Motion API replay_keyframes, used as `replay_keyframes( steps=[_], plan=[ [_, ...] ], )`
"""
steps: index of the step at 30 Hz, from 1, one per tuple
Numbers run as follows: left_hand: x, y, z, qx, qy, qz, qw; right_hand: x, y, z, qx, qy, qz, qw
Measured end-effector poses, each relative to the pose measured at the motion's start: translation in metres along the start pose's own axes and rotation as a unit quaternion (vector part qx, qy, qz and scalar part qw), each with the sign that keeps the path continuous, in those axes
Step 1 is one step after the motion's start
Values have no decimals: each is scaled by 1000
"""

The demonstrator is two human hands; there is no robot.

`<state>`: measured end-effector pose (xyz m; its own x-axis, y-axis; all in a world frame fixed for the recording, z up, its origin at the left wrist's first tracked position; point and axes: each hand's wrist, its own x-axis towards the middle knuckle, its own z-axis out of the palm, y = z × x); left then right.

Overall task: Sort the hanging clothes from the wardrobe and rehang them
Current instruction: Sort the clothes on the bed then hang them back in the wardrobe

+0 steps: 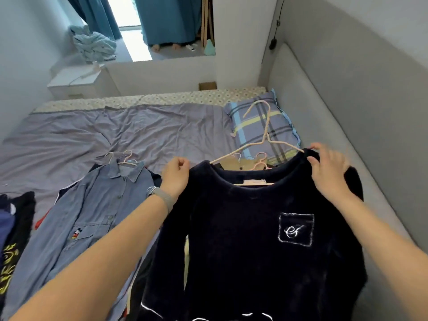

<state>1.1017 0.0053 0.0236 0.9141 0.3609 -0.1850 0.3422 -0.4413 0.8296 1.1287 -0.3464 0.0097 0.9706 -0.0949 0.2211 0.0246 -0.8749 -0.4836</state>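
1. We hold a dark sweater (254,239) up over the bed (69,135), its front toward us.
2. Our left hand (176,177) pinches the sweater's left shoulder, fingers curled round the fabric.
3. Our right hand (328,170) pinches the sweater's right shoulder, thumb under and fingers over the edge.
4. A pale hanger (264,135) sticks out of the sweater's neck, hook tilted away above the collar.
5. Left of the sweater, a denim shirt (92,205) lies flat on the bed on its own hanger.
6. Beyond the sweater, a plaid pillow (254,121) rests at the head of the bed.
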Motion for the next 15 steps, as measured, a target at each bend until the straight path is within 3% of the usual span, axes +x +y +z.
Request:
replay_keyframes(
  steps=[2,5,9,12,15],
  plan=[
    [12,-27,11,60,5,-34,998,13,21,38,-122,-44,50,990],
    [-1,-80,11,70,-15,-64,995,10,19,90,-152,-153,120,969],
    [-21,-159,-37,39,-48,-155,986,-23,-45,161,-141,-273,26,951],
    [-25,-210,-99,3,-16,-238,971,-58,-105,201,-78,-361,-42,928],
    [-21,-252,-157,-27,23,-288,957,-89,-167,233,-1,-434,-48,900]
  ],
)
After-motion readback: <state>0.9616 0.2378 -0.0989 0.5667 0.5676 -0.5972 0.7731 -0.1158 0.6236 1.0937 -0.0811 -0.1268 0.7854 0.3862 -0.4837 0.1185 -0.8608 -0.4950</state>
